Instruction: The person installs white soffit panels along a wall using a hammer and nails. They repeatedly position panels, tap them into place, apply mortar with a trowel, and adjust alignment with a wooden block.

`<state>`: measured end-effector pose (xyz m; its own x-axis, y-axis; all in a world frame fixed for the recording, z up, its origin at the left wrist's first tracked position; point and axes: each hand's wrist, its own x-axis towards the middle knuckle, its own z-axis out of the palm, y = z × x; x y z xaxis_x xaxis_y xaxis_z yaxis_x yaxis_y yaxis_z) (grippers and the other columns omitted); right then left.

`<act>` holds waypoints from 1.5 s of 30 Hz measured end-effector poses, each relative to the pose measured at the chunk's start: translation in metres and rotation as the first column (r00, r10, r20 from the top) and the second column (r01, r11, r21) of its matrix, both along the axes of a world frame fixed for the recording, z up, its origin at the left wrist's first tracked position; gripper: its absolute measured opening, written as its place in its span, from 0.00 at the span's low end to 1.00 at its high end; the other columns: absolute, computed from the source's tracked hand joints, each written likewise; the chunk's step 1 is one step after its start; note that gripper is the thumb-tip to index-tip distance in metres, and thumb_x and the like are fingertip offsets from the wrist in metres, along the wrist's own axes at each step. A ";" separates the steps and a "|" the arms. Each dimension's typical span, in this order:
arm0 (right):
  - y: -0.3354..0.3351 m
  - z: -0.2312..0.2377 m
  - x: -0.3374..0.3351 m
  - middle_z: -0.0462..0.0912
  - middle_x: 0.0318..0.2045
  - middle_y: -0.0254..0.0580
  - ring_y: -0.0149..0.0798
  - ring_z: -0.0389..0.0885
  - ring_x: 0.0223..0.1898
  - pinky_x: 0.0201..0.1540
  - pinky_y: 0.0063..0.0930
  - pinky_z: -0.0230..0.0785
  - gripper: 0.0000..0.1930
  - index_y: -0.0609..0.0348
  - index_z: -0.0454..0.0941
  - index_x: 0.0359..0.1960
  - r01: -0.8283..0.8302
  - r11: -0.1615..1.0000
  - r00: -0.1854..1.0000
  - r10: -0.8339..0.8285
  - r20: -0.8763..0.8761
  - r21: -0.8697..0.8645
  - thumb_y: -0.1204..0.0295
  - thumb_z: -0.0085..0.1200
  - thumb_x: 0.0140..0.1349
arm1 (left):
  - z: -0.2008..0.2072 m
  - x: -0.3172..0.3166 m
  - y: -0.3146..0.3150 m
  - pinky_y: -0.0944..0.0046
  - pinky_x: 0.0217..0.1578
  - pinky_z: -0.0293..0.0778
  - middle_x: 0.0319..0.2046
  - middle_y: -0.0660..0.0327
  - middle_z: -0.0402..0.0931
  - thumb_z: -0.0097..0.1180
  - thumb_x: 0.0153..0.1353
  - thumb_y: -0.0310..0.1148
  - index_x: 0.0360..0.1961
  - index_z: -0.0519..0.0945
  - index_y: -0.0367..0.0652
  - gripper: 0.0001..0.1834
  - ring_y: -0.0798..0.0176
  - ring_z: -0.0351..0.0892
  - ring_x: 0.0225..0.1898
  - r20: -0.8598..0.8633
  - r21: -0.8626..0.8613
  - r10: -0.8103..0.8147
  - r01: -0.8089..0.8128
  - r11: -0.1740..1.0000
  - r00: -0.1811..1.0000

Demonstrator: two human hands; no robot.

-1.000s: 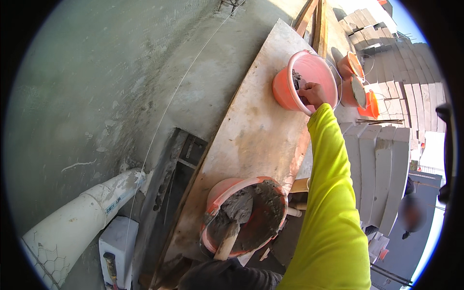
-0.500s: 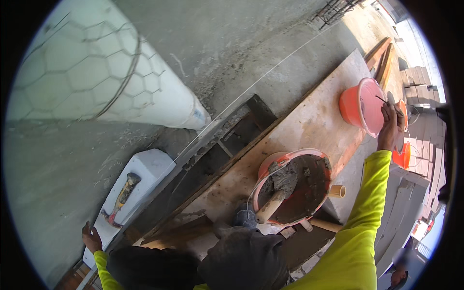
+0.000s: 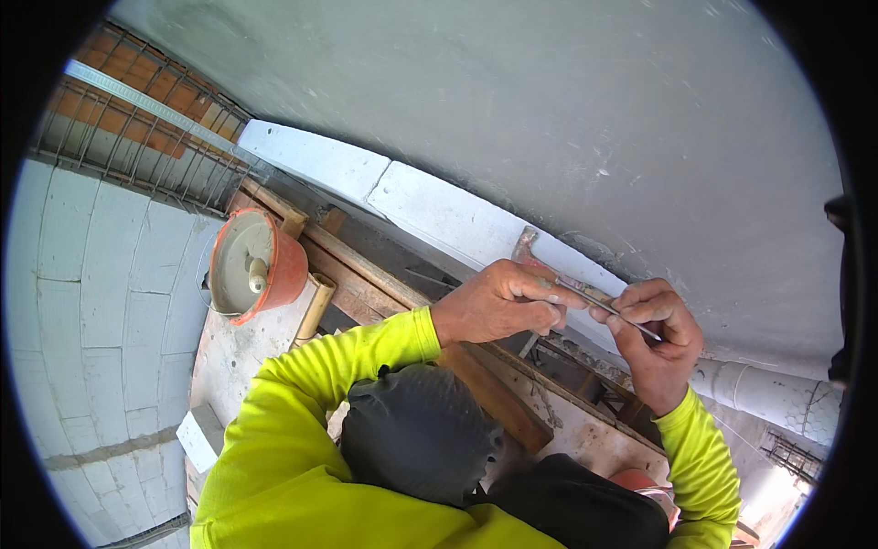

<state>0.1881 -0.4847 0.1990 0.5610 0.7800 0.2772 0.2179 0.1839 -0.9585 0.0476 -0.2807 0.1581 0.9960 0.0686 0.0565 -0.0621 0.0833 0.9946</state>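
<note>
No packages, labels or signs that we can make out. An orange plastic bucket of grey mortar (image 3: 245,265), a pale handle sticking out of it, sits at the far left end of the mortar-stained wooden bench (image 3: 242,352), beside a bamboo-coloured tube (image 3: 314,307). A white rectangular block (image 3: 199,437) lies at the bench's near left edge.

Our hands meet above the bench's far edge, close to the grey plastered wall (image 3: 567,119). Left hand (image 3: 498,302), sleeve bright yellow-green, is curled with fingers closed on one end of a thin metal trowel blade (image 3: 599,300). Right hand (image 3: 657,334) is bent at the wrist, fingers pinching the blade's other end.

Half a second ago the right hand reached out to a far orange bucket; now both hands grip the blade, and our view has swung round.
</note>
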 end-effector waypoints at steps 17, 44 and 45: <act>0.072 -0.088 0.019 0.73 0.55 0.55 0.60 0.73 0.57 0.58 0.50 0.67 0.35 0.59 0.71 0.62 0.346 0.430 0.583 0.598 0.550 -0.834 0.79 0.61 0.45 | -0.099 -0.083 0.242 0.68 0.40 0.77 0.32 0.61 0.85 0.62 0.65 0.28 0.37 0.87 0.36 0.06 0.69 0.81 0.34 0.163 0.450 0.765 -0.737 0.504 0.623; 0.193 -0.099 -0.134 0.72 0.30 0.32 0.23 0.72 0.22 0.23 0.19 0.68 0.21 0.64 0.66 0.67 0.019 0.980 0.942 -0.084 -0.324 -0.200 0.64 0.38 0.80 | -0.091 -0.044 0.253 0.60 0.41 0.80 0.38 0.54 0.87 0.65 0.64 0.32 0.40 0.88 0.40 0.08 0.51 0.86 0.38 0.229 0.867 0.352 -0.355 0.350 0.908; 0.199 -0.104 -0.137 0.72 0.30 0.32 0.22 0.72 0.22 0.22 0.19 0.68 0.21 0.64 0.65 0.67 0.009 0.980 0.943 -0.074 -0.325 -0.198 0.64 0.38 0.80 | -0.091 -0.044 0.254 0.59 0.41 0.80 0.38 0.54 0.87 0.65 0.64 0.32 0.40 0.87 0.40 0.08 0.51 0.86 0.38 0.214 0.878 0.328 -0.329 0.348 0.920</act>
<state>0.0511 -0.2859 0.0954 0.6281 0.7740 -0.0807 -0.1127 -0.0122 -0.9936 0.0033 -0.0270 0.0674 0.9058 0.3014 0.2977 0.1280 -0.8647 0.4857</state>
